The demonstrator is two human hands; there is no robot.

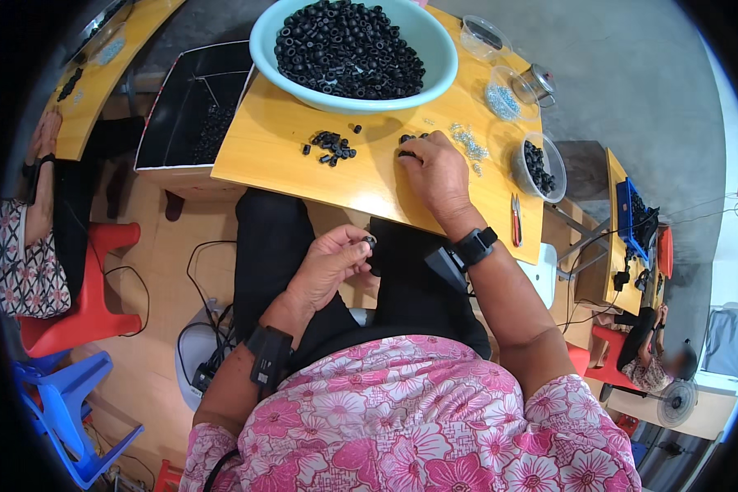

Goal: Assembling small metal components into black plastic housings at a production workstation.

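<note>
Small black part is sitting in the left hand, above the lap, just off the front edge of the desk. Left grip is pinching it between thumb and fingertips. Right hand is reaching over the desk, fingers curling down at a few black pieces; can't tell whether that grip is holding one. Loose black pile is lying left of it, clear bits just right. Red-handled tool is lying near the right edge; tub is standing behind it, holding more black parts. Teal basin, heaped with them, is standing at the back. Co-worker is sitting off left.
</note>
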